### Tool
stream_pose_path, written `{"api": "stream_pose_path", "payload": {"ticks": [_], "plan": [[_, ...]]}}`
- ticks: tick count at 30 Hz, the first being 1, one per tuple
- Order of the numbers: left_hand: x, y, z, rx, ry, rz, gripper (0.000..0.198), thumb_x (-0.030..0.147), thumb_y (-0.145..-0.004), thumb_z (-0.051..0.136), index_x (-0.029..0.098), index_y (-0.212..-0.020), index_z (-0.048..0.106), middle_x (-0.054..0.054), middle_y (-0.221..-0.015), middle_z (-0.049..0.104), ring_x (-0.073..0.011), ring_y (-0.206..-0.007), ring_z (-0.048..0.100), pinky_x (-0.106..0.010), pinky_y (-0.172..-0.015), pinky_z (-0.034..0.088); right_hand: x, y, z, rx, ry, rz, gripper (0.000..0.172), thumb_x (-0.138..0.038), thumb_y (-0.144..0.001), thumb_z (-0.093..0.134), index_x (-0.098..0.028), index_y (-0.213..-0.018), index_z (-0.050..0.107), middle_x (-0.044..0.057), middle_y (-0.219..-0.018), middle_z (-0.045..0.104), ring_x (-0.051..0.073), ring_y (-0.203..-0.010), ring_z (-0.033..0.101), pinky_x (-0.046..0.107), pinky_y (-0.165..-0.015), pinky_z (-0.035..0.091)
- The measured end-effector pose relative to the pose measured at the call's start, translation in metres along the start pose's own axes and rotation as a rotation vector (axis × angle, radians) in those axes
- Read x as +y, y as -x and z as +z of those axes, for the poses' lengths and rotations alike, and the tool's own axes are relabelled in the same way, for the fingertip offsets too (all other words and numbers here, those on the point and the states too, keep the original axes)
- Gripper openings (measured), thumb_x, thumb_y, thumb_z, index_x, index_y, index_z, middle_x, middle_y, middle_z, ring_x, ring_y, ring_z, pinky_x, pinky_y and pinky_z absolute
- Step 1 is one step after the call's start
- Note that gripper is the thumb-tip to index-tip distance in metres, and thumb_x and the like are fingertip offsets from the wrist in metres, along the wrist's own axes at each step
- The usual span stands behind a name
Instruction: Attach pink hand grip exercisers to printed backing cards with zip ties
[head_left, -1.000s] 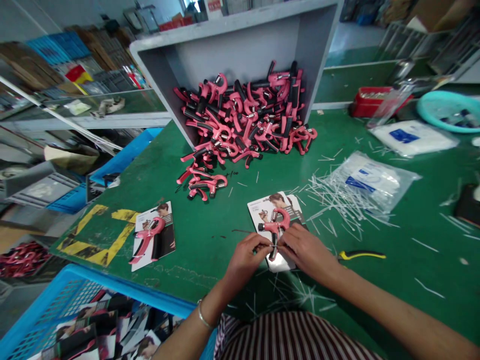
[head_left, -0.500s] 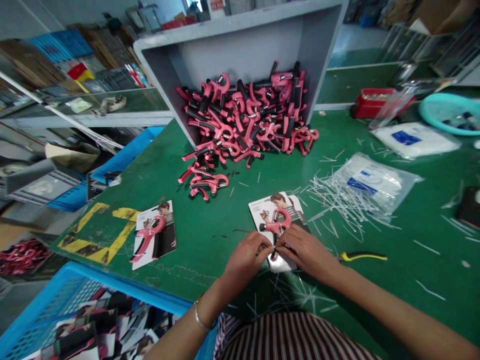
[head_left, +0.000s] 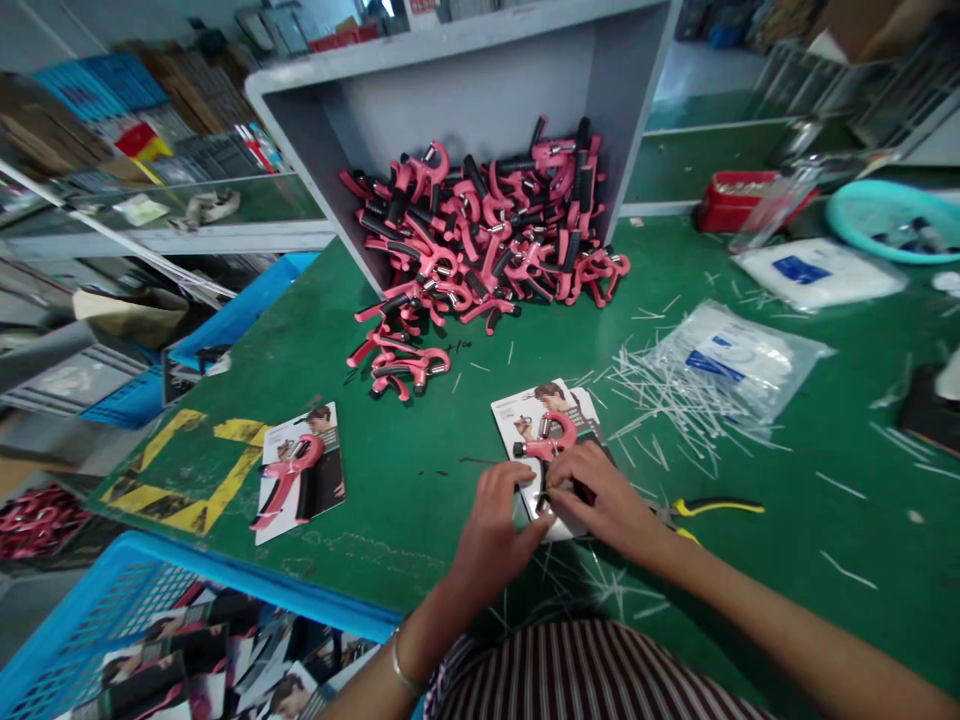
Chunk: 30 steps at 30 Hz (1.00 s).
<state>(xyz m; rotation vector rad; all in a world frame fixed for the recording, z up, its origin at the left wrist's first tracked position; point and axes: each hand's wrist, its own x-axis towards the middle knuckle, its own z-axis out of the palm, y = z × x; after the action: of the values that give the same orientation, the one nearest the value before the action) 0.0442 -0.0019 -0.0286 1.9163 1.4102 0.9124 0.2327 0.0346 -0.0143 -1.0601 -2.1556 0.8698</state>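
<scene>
A pink and black hand grip exerciser (head_left: pixel 551 440) lies on a printed card (head_left: pixel 521 420), and my right hand (head_left: pixel 600 490) pinches its dark handle low on the card. My left hand (head_left: pixel 495 525) rests beside the card's lower edge, fingers curled, with nothing visible in them. The fingers hide the lower end of the handle. A second grip sits on another card (head_left: pixel 300 472) to the left. A heap of loose grips (head_left: pixel 480 225) fills the grey shelf bay (head_left: pixel 465 90), and a few more (head_left: pixel 397 368) lie in front of it.
White plastic tie offcuts (head_left: pixel 675 395) and a clear bag (head_left: pixel 739 360) lie right of my hands on the green workbench (head_left: pixel 420 530). Yellow-handled pliers (head_left: pixel 712 506) sit near my right hand. A blue crate (head_left: pixel 187 620) of cards stands at the near left edge.
My left hand has let go and drawn back down-left from the grip. My right hand stays on the handle, and the view has shifted slightly.
</scene>
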Motion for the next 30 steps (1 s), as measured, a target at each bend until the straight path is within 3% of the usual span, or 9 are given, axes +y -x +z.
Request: {"api": "stream_pose_path", "payload": {"ticks": [2, 5, 9, 12, 16, 20, 22, 27, 30], "plan": [[-0.012, 0.004, 0.011, 0.084, -0.115, 0.031, 0.046, 0.02, -0.078, 0.072, 0.015, -0.12, 0.052, -0.016, -0.129, 0.054, -0.0289, -0.121, 0.048, -0.046, -0.103, 0.04, 0.002, -0.003, 0.005, -0.006, -0.118, -0.008, 0.007, -0.019, -0.093, 0.057, -0.02, -0.087, 0.06, 0.003, -0.093, 0.066, 0.02, -0.096, 0.053, 0.038, -0.092, 0.039], [-0.027, 0.003, 0.019, 0.178, -0.256, 0.052, 0.025, 0.02, -0.087, 0.062, 0.016, -0.112, 0.057, -0.017, -0.131, 0.053, -0.0296, -0.125, 0.047, -0.05, -0.105, 0.038, 0.007, -0.009, 0.014, -0.019, -0.213, -0.027, 0.01, -0.02, -0.093, 0.057, -0.021, -0.086, 0.063, 0.003, -0.092, 0.067, 0.02, -0.098, 0.053, 0.038, -0.093, 0.04], [-0.03, -0.003, 0.008, 0.132, -0.249, 0.042, 0.015, 0.024, -0.091, 0.058, 0.017, -0.103, 0.063, -0.015, -0.128, 0.059, -0.0297, -0.125, 0.049, -0.051, -0.106, 0.036, 0.017, 0.004, 0.003, 0.028, -0.207, -0.014, 0.012, -0.025, -0.095, 0.053, -0.023, -0.088, 0.063, 0.005, -0.097, 0.069, 0.022, -0.106, 0.053, 0.039, -0.094, 0.042], [-0.023, -0.005, -0.017, 0.112, 0.037, -0.152, 0.015, 0.028, -0.09, 0.059, 0.018, -0.101, 0.064, -0.012, -0.124, 0.063, -0.0263, -0.116, 0.057, -0.045, -0.102, 0.041, 0.035, 0.046, -0.032, 0.048, 0.067, 0.081, 0.021, -0.037, -0.094, 0.055, -0.025, -0.109, 0.06, 0.009, -0.123, 0.062, 0.027, -0.124, 0.044, 0.047, -0.102, 0.036], [-0.017, -0.011, -0.049, 0.113, 0.636, -0.557, 0.035, 0.04, -0.085, 0.065, 0.017, -0.11, 0.06, -0.009, -0.107, 0.067, -0.0181, -0.083, 0.066, -0.028, -0.069, 0.053, 0.064, 0.12, -0.075, -0.084, 0.579, 0.207, 0.094, -0.066, -0.071, 0.069, -0.019, -0.145, 0.036, 0.021, -0.145, 0.042, 0.044, -0.124, 0.042, 0.063, -0.095, 0.036], [-0.013, -0.023, -0.047, -0.201, 0.994, -0.702, 0.043, 0.044, -0.083, 0.065, 0.009, -0.108, 0.062, -0.006, -0.077, 0.063, -0.0104, -0.051, 0.054, -0.019, -0.041, 0.041, 0.076, 0.148, -0.087, -0.217, 0.655, 0.279, 0.067, -0.056, -0.085, 0.056, -0.016, -0.138, 0.049, 0.02, -0.119, 0.06, 0.036, -0.098, 0.059, 0.053, -0.081, 0.047], [-0.011, -0.027, -0.039, -0.276, 1.028, -0.683, 0.038, 0.04, -0.082, 0.067, 0.008, -0.104, 0.064, -0.005, -0.074, 0.063, -0.0091, -0.049, 0.052, -0.018, -0.041, 0.039, 0.073, 0.145, -0.093, -0.242, 0.474, 0.381, 0.053, -0.05, -0.089, 0.051, -0.017, -0.13, 0.057, 0.017, -0.109, 0.064, 0.031, -0.092, 0.062, 0.047, -0.081, 0.05], [-0.004, -0.026, -0.03, -0.083, 0.893, -0.535, 0.05, 0.032, -0.077, 0.072, 0.017, -0.123, 0.058, -0.007, -0.112, 0.069, -0.0208, -0.092, 0.065, -0.027, -0.075, 0.051, 0.038, 0.13, -0.099, -0.17, -0.502, 0.84, 0.057, -0.056, -0.092, 0.043, -0.022, -0.138, 0.049, 0.013, -0.114, 0.066, 0.027, -0.09, 0.067, 0.04, -0.08, 0.055], [0.004, -0.024, -0.031, -0.063, 0.771, -0.466, 0.056, 0.037, -0.078, 0.072, 0.019, -0.128, 0.055, -0.008, -0.12, 0.067, -0.0248, -0.1, 0.064, -0.032, -0.084, 0.05, 0.003, 0.113, -0.081, -0.265, -1.056, 0.822, 0.056, -0.045, -0.088, 0.056, -0.024, -0.139, 0.049, 0.01, -0.113, 0.064, 0.021, -0.081, 0.067, 0.034, -0.073, 0.056]]}}
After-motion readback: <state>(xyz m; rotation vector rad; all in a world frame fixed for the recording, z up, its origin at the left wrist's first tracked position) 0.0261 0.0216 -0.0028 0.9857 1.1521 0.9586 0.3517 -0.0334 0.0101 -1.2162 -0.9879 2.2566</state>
